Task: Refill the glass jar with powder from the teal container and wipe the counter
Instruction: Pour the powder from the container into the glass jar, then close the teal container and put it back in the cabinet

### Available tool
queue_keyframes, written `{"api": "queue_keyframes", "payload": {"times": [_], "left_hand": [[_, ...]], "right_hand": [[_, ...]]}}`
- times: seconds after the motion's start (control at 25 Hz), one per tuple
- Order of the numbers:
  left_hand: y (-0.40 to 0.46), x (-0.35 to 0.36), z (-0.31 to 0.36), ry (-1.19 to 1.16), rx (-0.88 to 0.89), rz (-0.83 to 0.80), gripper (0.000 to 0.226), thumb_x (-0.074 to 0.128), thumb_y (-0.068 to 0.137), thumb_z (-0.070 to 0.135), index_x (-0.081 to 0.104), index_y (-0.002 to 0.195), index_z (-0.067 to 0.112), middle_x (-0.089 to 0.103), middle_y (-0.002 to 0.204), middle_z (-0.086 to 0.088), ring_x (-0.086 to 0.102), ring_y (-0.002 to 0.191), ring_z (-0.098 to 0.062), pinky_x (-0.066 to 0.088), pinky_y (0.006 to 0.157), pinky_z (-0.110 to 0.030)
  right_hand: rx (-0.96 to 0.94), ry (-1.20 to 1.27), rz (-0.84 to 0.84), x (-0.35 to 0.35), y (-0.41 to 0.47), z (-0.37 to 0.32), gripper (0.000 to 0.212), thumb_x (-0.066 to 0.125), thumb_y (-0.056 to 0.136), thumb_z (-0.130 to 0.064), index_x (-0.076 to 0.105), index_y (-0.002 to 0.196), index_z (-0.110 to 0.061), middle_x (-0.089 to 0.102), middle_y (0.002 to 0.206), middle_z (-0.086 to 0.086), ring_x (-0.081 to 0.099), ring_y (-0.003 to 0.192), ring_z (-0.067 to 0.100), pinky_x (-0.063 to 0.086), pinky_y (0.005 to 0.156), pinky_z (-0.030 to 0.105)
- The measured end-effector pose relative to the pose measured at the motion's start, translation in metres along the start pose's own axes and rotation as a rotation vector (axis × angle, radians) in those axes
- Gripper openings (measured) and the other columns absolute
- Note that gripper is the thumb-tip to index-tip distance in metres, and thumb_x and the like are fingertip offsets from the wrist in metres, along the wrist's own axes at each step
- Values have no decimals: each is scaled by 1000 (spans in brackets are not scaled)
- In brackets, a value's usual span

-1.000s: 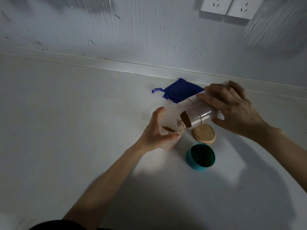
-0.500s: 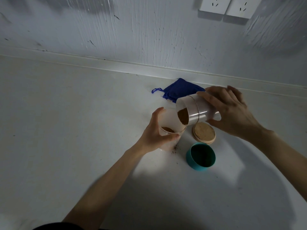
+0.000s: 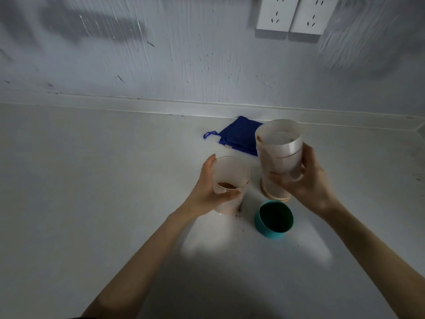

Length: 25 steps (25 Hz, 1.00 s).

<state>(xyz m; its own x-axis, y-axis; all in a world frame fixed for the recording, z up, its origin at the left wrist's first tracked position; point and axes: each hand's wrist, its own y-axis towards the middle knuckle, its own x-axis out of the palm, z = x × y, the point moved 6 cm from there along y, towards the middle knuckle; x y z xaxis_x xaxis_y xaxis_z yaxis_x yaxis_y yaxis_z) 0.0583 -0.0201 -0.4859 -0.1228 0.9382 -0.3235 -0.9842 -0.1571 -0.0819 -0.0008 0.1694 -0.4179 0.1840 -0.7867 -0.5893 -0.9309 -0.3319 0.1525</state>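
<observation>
— Where was there room on the counter (image 3: 80, 180)?

— Left of the glass jar (image 3: 230, 184) the surface ran bare all the way to the picture's edge, and there was open surface in front of it too, toward the person. Behind the jar the counter ended at a low ledge under the wall (image 3: 161, 65). A blue cloth pouch (image 3: 236, 137) lay behind the jar against that ledge.

— Anything you couldn't make out?

— Two wall sockets (image 3: 289, 14) above were cut off at the top. A round wooden lid (image 3: 274, 198), right of the jar, was mostly hidden behind the white container (image 3: 279, 157). Whether anything was left in that container I couldn't tell; its walls were cloudy and smeared.

— And the hands?

— The left hand (image 3: 207, 192) was wrapped round the jar, thumb at the rim, the jar standing on the counter. The right hand (image 3: 308, 180) gripped the white container from below, holding it upright in the air, right of the jar.

— Contents?

— Brown powder (image 3: 226, 185) lay low in the jar. A few brown specks (image 3: 240, 209) were scattered on the counter at the jar's base. The teal cap (image 3: 273, 218) sat right of and nearer than the jar, tilted, its dark inside showing nothing.
</observation>
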Motion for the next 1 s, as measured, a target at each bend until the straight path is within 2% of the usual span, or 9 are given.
{"api": "queue_keyframes", "payload": {"times": [0.08,0.16,0.32,0.4,0.48,0.56,0.76,0.84,1.0], "left_hand": [[-5,-2,-4,-51,-9,12,107,76,68,16,-3,140,22,13,149,-4,23,134,-18,29,107,-32],[-15,-6,-7,-71,16,66,101,74,70,15,2,140,21,20,146,-4,26,132,-16,29,104,-27],[-48,-18,-10,-82,134,291,61,72,69,25,34,118,25,46,102,11,49,98,-4,39,85,-8],[-63,-11,-15,-117,130,249,49,71,67,32,41,106,33,51,97,12,53,91,-1,42,82,-9],[-73,2,-17,-120,104,107,49,66,62,42,42,104,39,53,104,15,53,95,6,44,84,-11],[-81,15,-18,-98,73,-23,53,69,62,36,39,106,43,49,111,24,49,102,11,43,90,-13],[-90,25,-15,-78,70,-50,65,74,58,35,37,112,35,50,111,16,50,114,-13,43,96,-26],[-92,26,-12,-57,75,-39,65,72,55,33,38,110,32,52,111,11,51,113,-15,45,96,-28],[-90,27,-12,-79,109,-97,65,77,54,43,40,107,36,49,110,21,49,108,8,46,91,-16]], "right_hand": [[74,248,-16,3,-16,2,78,74,66,-21,28,130,-22,46,115,-13,46,107,13,43,88,32],[105,401,-41,10,-35,2,71,71,64,-25,31,122,-28,50,109,-17,53,103,7,48,85,30],[117,549,-80,38,-71,11,71,73,69,-10,31,127,-18,54,111,-7,60,92,-6,52,69,13],[120,504,-115,59,-87,19,82,80,64,-21,29,128,-21,53,114,-7,58,101,5,51,77,16],[137,439,-136,76,-97,27,81,79,64,-18,27,126,-26,50,117,-10,52,109,11,50,82,18],[112,359,-161,88,-103,28,83,78,65,-14,23,126,-26,46,119,-12,48,113,10,48,81,13],[7,196,-191,109,-113,16,85,80,64,-20,20,125,-26,39,123,-9,41,113,2,37,83,-2],[-52,120,-194,113,-112,15,84,80,64,-27,24,127,-23,42,127,-6,40,115,1,36,93,3],[-139,-166,-280,94,-107,29,89,76,69,-31,20,138,-23,34,140,7,25,121,6,30,105,29]]}}
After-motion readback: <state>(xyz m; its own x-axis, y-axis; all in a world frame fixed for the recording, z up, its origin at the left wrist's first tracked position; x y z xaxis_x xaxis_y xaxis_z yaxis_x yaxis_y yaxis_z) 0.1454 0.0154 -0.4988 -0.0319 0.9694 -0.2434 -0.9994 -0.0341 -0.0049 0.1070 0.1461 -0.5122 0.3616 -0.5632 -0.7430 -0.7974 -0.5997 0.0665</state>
